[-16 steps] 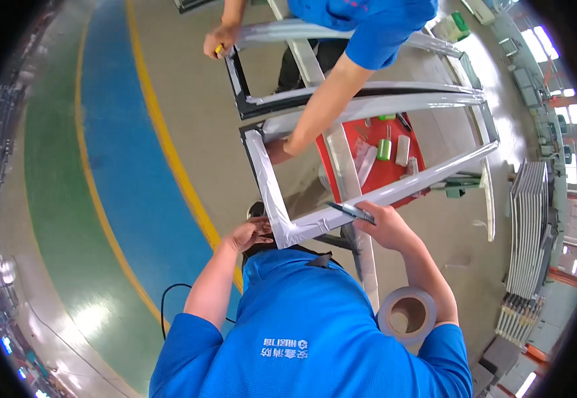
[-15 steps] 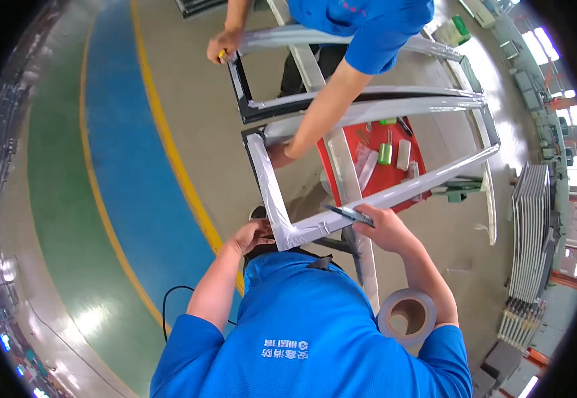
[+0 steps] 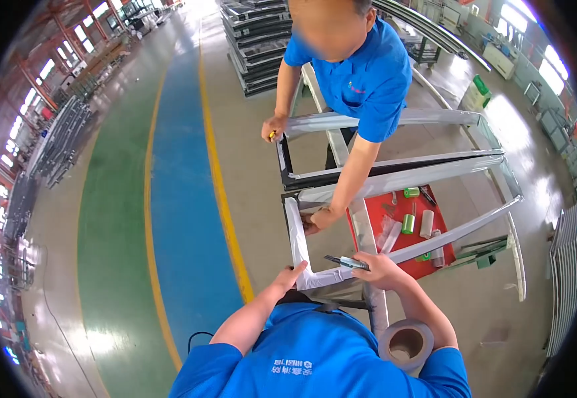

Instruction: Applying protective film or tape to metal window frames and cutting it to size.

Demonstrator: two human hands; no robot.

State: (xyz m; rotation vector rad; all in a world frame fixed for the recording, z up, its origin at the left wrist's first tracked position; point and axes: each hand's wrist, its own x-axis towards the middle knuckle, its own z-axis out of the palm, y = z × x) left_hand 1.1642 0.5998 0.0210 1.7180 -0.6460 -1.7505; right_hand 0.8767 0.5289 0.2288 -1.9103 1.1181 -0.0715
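Note:
A frame (image 3: 348,271) wrapped in whitish film, with a black outer edge, lies across light metal rails in front of me. At its near left corner my left hand (image 3: 287,277) is closed, a fingertip against the wrapped edge; some fingers are hidden. My right hand (image 3: 380,270) is shut on a utility knife (image 3: 347,262), its blade pointing left above the near bar. Round my right forearm hangs a wide roll of tape (image 3: 388,345). Opposite, a co-worker's hand (image 3: 316,222) reaches inside the frame's left end, and their other hand (image 3: 275,127) holds something small and yellow.
A second wrapped frame (image 3: 434,117) lies beyond the first. Under them, a red surface (image 3: 438,266) carries green and whitish rolls. A white rail (image 3: 376,302) runs beneath. Black profiles (image 3: 255,50) are stacked at the back. Yellow-edged blue floor lane (image 3: 186,199) lies left.
My view has tilted up, bringing the co-worker's upper body in. My left hand has shifted onto the frame's corner. The knife stays in my right hand, still over the near bar.

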